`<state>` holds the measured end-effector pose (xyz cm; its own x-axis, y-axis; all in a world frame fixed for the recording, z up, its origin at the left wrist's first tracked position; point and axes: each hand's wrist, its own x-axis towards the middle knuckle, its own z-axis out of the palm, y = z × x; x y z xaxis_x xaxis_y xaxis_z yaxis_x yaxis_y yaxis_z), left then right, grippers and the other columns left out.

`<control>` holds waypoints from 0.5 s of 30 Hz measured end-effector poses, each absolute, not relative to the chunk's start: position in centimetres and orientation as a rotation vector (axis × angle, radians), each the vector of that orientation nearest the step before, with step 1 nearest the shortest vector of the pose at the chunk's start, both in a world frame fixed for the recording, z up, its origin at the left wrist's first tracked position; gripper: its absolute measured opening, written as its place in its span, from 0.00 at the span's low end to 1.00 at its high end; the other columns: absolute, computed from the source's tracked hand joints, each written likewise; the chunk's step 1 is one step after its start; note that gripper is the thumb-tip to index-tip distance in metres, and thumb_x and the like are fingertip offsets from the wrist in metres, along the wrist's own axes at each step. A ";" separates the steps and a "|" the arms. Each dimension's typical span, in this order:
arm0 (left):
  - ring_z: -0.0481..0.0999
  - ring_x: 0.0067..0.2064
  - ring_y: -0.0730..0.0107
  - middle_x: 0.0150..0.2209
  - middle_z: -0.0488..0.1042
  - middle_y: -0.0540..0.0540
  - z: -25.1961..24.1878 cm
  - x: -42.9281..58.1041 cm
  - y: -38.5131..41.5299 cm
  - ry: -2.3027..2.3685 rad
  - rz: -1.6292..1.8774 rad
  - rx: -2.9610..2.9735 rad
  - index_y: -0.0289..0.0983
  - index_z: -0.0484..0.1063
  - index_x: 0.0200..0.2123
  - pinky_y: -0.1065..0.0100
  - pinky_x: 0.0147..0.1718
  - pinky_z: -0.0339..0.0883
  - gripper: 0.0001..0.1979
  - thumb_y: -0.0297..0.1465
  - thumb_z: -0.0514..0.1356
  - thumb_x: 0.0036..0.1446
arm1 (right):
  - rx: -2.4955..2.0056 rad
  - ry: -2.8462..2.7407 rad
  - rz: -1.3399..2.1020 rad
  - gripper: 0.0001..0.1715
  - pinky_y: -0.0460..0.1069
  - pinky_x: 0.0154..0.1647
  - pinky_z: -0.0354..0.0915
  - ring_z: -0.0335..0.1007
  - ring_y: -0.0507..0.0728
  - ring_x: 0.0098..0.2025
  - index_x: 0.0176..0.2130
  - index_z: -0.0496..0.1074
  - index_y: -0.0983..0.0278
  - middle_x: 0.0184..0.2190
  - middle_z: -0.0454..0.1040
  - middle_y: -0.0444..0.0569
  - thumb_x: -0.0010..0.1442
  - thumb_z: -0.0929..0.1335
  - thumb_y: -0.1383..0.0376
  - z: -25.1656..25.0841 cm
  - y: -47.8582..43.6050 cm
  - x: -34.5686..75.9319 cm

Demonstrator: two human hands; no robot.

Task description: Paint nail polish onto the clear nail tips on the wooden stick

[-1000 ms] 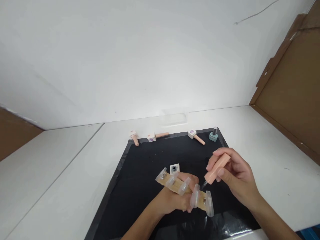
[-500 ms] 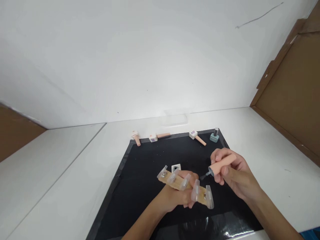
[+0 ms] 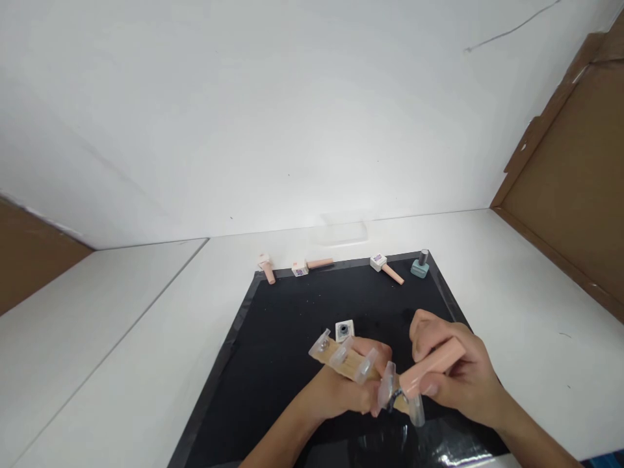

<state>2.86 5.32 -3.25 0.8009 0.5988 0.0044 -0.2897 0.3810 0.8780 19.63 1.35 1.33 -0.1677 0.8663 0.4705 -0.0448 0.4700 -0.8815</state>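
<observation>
My left hand [image 3: 348,390] grips a flat wooden strip [image 3: 350,364] that carries several clear false nails [image 3: 368,364] standing across it. Between the fingers of my right hand [image 3: 461,374] is a nail polish brush with a peach cap [image 3: 433,367]. Its dark bristles meet the nails near the strip's right end; whether they touch the surface is hard to see. Just beyond my left hand stands an uncapped white polish bottle [image 3: 344,329], its dark neck opening facing up.
A black mat [image 3: 273,364] covers the white table [image 3: 121,377]. Along its far edge are capped peach-and-white bottles [image 3: 299,267] [image 3: 378,262] [image 3: 264,260] and a teal bottle [image 3: 420,268]. A clear tray [image 3: 344,233] sits behind them. Cardboard [image 3: 570,149] rises at the right.
My right hand has moved down and left, bringing the brush from beside the strip onto its right end. My left hand still holds the strip, shifted slightly downward.
</observation>
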 end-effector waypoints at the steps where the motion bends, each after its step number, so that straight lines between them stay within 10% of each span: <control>1: 0.61 0.15 0.84 0.17 0.64 0.54 -3.2 2.8 5.4 0.337 0.585 1.045 0.33 0.61 0.16 0.81 0.12 0.56 0.15 0.30 0.66 0.43 | -0.747 -1.537 0.927 0.13 0.47 0.23 0.55 0.58 0.52 0.24 0.29 0.67 0.60 0.22 0.63 0.42 0.57 0.70 0.55 1.3 1.4 19.6; 15: 0.60 0.16 0.84 0.17 0.62 0.55 -3.2 2.8 5.3 0.323 0.564 1.057 0.34 0.60 0.16 0.80 0.14 0.57 0.13 0.24 0.64 0.40 | -0.763 -1.572 0.763 0.14 0.48 0.22 0.57 0.58 0.52 0.23 0.27 0.66 0.60 0.19 0.67 0.43 0.59 0.69 0.56 1.3 1.6 19.4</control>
